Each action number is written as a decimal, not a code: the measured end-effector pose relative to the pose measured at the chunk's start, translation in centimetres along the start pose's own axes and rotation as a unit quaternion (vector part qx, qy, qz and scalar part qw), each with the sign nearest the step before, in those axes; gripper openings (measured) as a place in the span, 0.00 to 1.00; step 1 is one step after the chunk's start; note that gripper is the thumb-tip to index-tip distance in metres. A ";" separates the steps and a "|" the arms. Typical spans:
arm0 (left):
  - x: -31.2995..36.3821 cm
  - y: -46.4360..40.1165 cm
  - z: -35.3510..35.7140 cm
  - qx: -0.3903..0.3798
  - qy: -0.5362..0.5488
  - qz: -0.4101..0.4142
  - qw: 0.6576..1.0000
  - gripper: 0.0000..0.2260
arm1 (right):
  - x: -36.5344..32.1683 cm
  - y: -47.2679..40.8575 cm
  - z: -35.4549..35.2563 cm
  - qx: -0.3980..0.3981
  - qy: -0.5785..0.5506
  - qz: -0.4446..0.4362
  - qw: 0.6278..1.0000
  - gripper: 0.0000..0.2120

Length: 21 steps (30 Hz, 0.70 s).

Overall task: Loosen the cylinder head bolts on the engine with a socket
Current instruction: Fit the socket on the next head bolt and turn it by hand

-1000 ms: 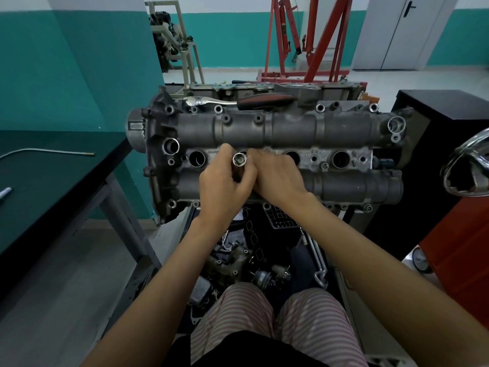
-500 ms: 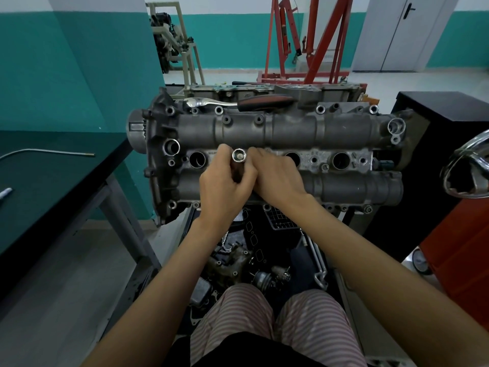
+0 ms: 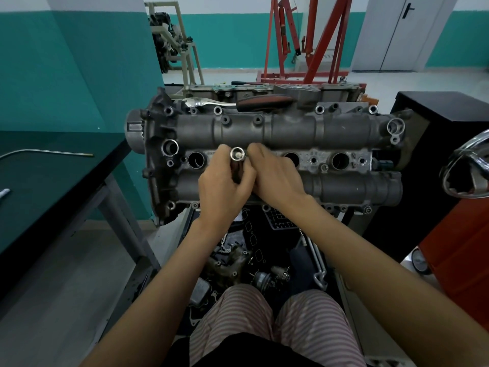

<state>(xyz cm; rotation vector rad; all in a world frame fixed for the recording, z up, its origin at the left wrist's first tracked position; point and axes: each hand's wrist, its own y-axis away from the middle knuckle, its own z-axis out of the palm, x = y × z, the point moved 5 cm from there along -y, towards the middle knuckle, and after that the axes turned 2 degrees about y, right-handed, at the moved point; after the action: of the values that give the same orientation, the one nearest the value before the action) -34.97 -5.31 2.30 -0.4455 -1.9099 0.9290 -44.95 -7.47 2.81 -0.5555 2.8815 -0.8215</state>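
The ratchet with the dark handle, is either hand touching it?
Apart. The head view shows the ratchet lying along the engine's far edge, while the left hand and right hand work nearer, around the socket.

Dull grey cast-metal engine head (image 3: 291,133), rough and grainy, brighter machined faces along its middle row of round wells. Small polished chrome socket (image 3: 237,154), mirror-bright at the rim, in the grip of the left hand (image 3: 225,189). Glossy chrome ratchet with a dark rubbery handle (image 3: 238,103) at 12 o'clock. Matt dark green surface (image 3: 53,181) at 9 o'clock. Soft striped pink cloth trousers (image 3: 264,321) at 6 o'clock.
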 end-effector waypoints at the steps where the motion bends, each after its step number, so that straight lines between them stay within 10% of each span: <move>1: 0.0 0.0 0.0 0.003 -0.005 0.006 1.000 0.10 | 0.0 0.0 -0.1 0.006 -0.007 0.000 1.000 0.12; 21: -0.1 -0.4 -0.1 0.020 -0.009 0.021 1.000 0.20 | 0.0 0.0 -0.3 0.013 -0.013 0.019 1.000 0.11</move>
<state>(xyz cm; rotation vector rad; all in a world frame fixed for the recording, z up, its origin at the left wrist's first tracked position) -34.84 -5.56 2.55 -0.4562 -1.9016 0.9999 -45.05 -7.33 3.05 -0.5032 2.8445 -0.8395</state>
